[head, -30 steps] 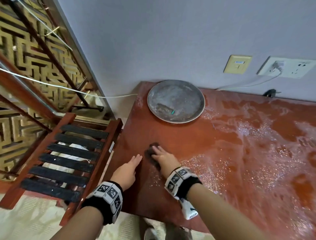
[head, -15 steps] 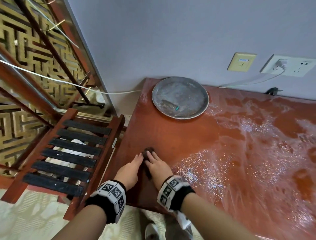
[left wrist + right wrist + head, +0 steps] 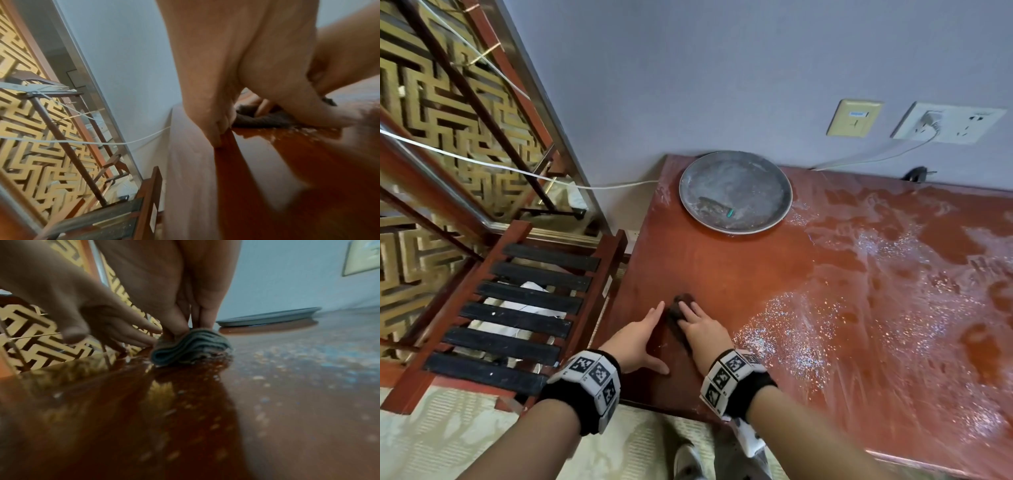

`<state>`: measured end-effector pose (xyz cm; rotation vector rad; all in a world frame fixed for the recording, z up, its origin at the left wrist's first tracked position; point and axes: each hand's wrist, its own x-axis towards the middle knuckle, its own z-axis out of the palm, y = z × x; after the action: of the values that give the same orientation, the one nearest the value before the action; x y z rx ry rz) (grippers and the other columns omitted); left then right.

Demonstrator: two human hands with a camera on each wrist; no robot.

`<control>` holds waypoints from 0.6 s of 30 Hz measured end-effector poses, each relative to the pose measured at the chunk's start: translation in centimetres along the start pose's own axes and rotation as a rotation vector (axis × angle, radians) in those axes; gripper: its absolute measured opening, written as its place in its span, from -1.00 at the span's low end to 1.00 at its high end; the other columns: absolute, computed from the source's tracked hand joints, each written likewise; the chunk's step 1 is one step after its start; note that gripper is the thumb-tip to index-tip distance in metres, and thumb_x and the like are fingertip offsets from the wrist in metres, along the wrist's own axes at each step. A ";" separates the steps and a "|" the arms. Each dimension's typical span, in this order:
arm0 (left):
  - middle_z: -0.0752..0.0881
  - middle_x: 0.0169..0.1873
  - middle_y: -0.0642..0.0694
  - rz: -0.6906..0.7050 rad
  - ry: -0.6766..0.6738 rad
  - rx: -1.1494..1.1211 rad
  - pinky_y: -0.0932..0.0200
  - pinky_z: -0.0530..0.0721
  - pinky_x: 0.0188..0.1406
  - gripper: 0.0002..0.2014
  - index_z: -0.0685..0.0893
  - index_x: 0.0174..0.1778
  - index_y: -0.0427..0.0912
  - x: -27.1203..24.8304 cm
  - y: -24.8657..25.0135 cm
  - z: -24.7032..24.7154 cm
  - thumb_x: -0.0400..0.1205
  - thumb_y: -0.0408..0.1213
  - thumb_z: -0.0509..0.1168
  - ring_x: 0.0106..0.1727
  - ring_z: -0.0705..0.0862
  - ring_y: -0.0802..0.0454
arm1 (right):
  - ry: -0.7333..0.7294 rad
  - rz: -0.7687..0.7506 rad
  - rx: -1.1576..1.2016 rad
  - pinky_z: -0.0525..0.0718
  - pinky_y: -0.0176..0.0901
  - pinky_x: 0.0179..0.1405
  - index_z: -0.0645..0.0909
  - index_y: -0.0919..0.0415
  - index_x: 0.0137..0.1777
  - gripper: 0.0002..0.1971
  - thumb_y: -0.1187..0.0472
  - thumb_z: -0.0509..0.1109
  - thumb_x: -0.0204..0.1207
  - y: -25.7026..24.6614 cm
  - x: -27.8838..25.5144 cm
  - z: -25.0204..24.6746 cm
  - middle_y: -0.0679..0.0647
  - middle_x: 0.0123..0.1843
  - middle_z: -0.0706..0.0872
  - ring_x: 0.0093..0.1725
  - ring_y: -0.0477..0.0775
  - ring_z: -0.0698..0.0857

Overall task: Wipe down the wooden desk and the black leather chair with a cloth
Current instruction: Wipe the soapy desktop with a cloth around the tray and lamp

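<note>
The red-brown wooden desk (image 3: 739, 274) fills the right of the head view. A dark folded cloth (image 3: 683, 301) lies near its front left edge, and it shows bunched in the right wrist view (image 3: 191, 348). My right hand (image 3: 702, 329) presses down on the cloth with straight fingers. My left hand (image 3: 637, 339) rests flat on the desk just left of the cloth, thumb spread, fingers at the desk's left edge (image 3: 224, 138). The black leather chair is not in view.
A round metal tray (image 3: 736, 192) sits at the desk's back left corner. Whitish glittering residue (image 3: 825, 325) covers the desk right of my hands. A wooden rack with black straps (image 3: 517, 308) stands left of the desk. Wall sockets (image 3: 948, 125) and a cable are behind.
My right hand slid the cloth left and toward me until it lay beside my left hand. The left hand stayed on the desk edge.
</note>
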<state>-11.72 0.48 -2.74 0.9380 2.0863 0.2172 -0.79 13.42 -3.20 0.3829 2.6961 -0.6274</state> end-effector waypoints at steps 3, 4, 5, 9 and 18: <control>0.09 0.66 -0.12 -0.038 -0.024 -0.010 0.15 0.23 0.58 0.32 -0.36 0.63 0.03 -0.7 -1.5 -0.8 0.30 -0.07 0.62 0.63 0.20 0.02 | 0.029 0.102 0.029 0.26 0.01 0.58 0.37 0.09 0.53 -0.47 0.44 0.21 0.57 2.6 0.4 -1.5 -0.05 0.69 -0.01 0.66 0.04 0.07; 0.02 0.67 -0.11 -0.047 -0.026 -0.002 0.16 0.22 0.59 0.33 -0.38 0.63 0.03 -1.2 -2.0 -0.7 0.31 -0.10 0.62 0.64 0.17 0.02 | 0.041 0.174 0.045 0.27 0.02 0.58 0.38 0.07 0.52 -0.44 0.47 0.23 0.55 3.6 0.6 -2.2 -0.04 0.69 0.00 0.65 0.09 0.13; -0.06 0.67 -0.10 -0.050 -0.028 0.002 0.17 0.21 0.59 0.33 -0.38 0.63 0.04 -1.7 -2.3 -0.5 0.31 -0.14 0.62 0.64 0.14 0.03 | 0.045 0.245 0.060 0.31 0.03 0.55 0.38 0.07 0.51 -0.43 0.48 0.22 0.53 4.3 0.8 -2.8 -0.02 0.69 0.03 0.61 0.14 0.22; -0.19 0.66 -0.07 -0.044 0.005 -0.013 0.18 0.24 0.57 0.34 -0.40 0.62 0.04 -2.4 -2.8 0.7 0.31 -0.23 0.63 0.64 0.14 0.01 | 0.074 0.226 0.075 0.45 0.06 0.42 0.41 0.18 0.48 -0.52 0.48 0.11 0.57 0.4 1.6 -2.5 0.10 0.62 0.19 0.49 0.25 0.40; -0.32 0.62 0.00 0.049 0.051 0.121 0.26 0.24 0.55 0.29 -0.37 0.62 -0.08 -2.4 -3.2 1.3 0.34 -0.30 0.60 0.68 -0.10 0.05 | 0.000 -0.009 0.024 0.36 0.07 0.51 0.42 0.31 0.47 -0.60 0.38 0.07 0.64 -2.7 -0.9 1.7 0.07 0.68 0.06 0.65 0.13 0.13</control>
<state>-11.64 -3.64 -3.56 1.0662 2.1444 0.1429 -0.47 10.11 -3.26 0.3769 2.6936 -0.6625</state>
